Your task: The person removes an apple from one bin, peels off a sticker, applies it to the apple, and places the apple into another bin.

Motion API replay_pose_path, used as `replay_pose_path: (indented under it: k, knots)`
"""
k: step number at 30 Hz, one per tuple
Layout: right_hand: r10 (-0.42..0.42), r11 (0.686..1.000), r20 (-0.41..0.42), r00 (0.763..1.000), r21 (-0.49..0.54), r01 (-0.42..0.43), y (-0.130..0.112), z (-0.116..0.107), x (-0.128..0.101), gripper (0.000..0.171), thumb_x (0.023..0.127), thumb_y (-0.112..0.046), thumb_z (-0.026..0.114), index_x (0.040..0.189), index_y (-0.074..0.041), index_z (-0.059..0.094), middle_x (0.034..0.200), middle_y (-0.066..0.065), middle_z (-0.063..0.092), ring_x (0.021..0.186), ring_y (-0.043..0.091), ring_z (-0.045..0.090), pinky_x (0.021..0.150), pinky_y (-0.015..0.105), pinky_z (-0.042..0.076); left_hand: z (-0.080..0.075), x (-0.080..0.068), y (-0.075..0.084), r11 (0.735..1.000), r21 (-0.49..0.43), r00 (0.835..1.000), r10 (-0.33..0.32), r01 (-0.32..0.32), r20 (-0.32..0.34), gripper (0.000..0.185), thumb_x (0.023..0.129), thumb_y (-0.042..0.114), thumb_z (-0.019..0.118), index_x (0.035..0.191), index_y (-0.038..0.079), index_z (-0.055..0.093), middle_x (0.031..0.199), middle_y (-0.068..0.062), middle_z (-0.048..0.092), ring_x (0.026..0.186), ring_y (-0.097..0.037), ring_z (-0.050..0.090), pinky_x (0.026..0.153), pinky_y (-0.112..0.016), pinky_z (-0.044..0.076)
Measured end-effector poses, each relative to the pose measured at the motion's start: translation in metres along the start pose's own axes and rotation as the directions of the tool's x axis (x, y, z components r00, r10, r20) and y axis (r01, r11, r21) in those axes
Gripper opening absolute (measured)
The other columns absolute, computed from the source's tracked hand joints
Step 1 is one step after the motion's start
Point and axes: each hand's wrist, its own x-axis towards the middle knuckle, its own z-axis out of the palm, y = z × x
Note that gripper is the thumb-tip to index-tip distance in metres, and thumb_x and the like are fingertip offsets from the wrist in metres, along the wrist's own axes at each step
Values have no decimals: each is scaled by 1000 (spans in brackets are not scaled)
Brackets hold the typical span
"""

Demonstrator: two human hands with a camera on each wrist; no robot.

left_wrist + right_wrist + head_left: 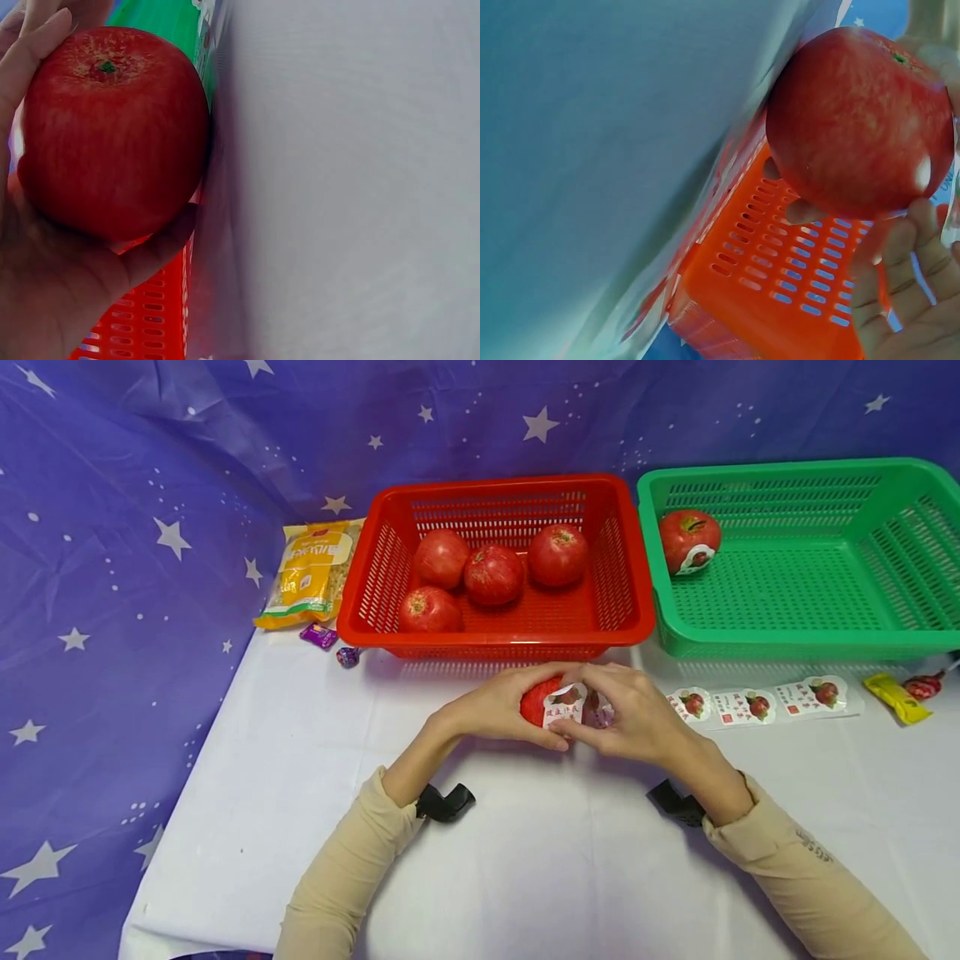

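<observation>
Both hands meet in front of the red basket (495,639) around a red apple (534,702). My left hand (498,706) grips the apple from the left, its fingers curled round it. A white fruit sticker (564,706) lies on the side of the apple that faces me, and my right hand (633,718) pinches its right edge with curled fingers. In the left wrist view the apple (112,135) sits in the left palm (45,292), stem end up. From the right wrist the apple (859,124) shows above the right hand's fingers (900,300).
The red basket holds several apples (492,574). To its right a green basket (795,639) holds one stickered apple (688,539). A strip of stickers (765,702) lies on the white table, right of the hands. A yellow snack bag (311,572) and small candies (318,635) lie left.
</observation>
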Motion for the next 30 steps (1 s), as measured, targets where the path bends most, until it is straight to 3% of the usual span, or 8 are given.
replay_pose_path:
  k: [3, 8, 12, 16, 22, 25, 28, 30]
  knots:
    - [94, 996, 56, 994, 5, -95, 0, 0, 0, 61, 66, -25, 84, 116, -3, 58, 91, 5, 67, 77, 18, 63, 68, 32, 51, 0, -1, 1, 999, -22, 999, -37, 36, -7, 99, 65, 41, 87, 147, 29, 32, 132, 7, 54, 114, -10, 54, 96, -31, 47]
    - [222, 969, 221, 950, 59, -241, 3, -1, 0, 81, 65, -22, 79, 137, -9, 44, 117, 8, 61, 98, 20, 59, 84, 40, 51, 3, -2, 5, 996, 61, 998, -56, 57, -23, 99, 61, 42, 89, 140, 23, 34, 127, 5, 55, 112, -12, 54, 96, -30, 46]
    - [255, 959, 292, 922, 49, -280, 4, 0, -1, 86, 69, -30, 79, 144, -13, 39, 133, 9, 55, 111, 23, 58, 93, 44, 49, 6, -2, 9, 994, 103, 999, -25, 27, -21, 96, 61, 39, 90, 136, 18, 35, 122, 3, 58, 108, -12, 57, 94, -27, 48]
    - [295, 946, 383, 875, 9, -323, 5, 0, -4, 98, 72, -43, 79, 150, -18, 26, 134, 10, 55, 112, 23, 60, 92, 43, 50, 9, -2, 13, 988, 154, 1000, 24, -26, 17, 99, 61, 37, 89, 138, 13, 33, 122, -2, 60, 110, -13, 58, 97, -27, 46]
    - [319, 920, 463, 827, 57, -387, 7, 0, -5, 80, 78, -48, 75, 138, -17, 33, 121, 2, 60, 105, 16, 61, 90, 37, 51, 13, -1, 15, 974, 214, 997, 67, -75, 44, 93, 64, 39, 87, 138, 9, 38, 121, -2, 60, 108, -12, 58, 96, -25, 46]
    - [334, 905, 487, 807, 74, -419, 7, 0, -4, 67, 82, -39, 71, 132, -16, 34, 119, 2, 59, 107, 17, 59, 92, 39, 49, 13, 0, 15, 973, 209, 995, 88, -97, 51, 93, 65, 39, 86, 139, 7, 39, 121, -1, 60, 106, -9, 58, 94, -22, 46]
    - [325, 903, 499, 803, 88, -420, 9, 1, -3, 61, 84, -30, 68, 132, -14, 34, 121, 4, 57, 110, 19, 58, 95, 41, 47, 12, 0, 15, 972, 216, 995, 84, -92, 46, 96, 66, 40, 85, 142, 7, 38, 124, -1, 59, 107, -8, 57, 96, -21, 45]
    - [309, 901, 493, 813, 123, -417, 14, 3, -3, 52, 88, -27, 64, 129, -13, 36, 119, 4, 58, 110, 19, 58, 94, 40, 46, 13, 0, 16, 975, 204, 995, 84, -93, 51, 94, 65, 39, 86, 140, 8, 38, 119, 0, 61, 102, -7, 57, 92, -20, 46]
